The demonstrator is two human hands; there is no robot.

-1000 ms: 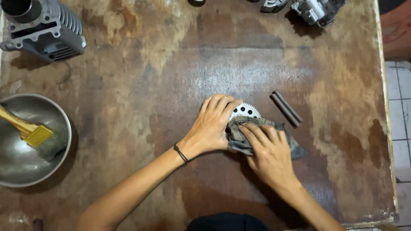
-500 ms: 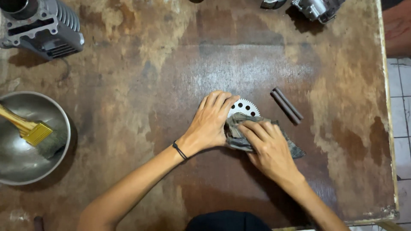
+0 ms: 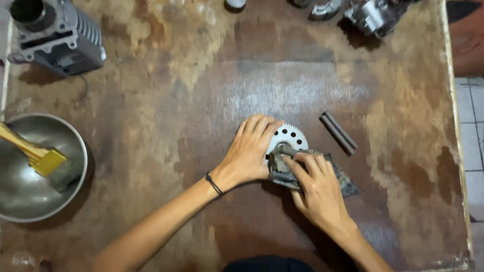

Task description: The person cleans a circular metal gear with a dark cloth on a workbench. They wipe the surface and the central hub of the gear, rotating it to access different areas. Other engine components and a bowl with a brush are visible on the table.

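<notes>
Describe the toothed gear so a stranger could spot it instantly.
On the worn wooden table, look near the middle, where both hands meet. The gear lies flat between the left hand and a grey rag: pale metal, toothed rim, ring of small round holes.
</notes>
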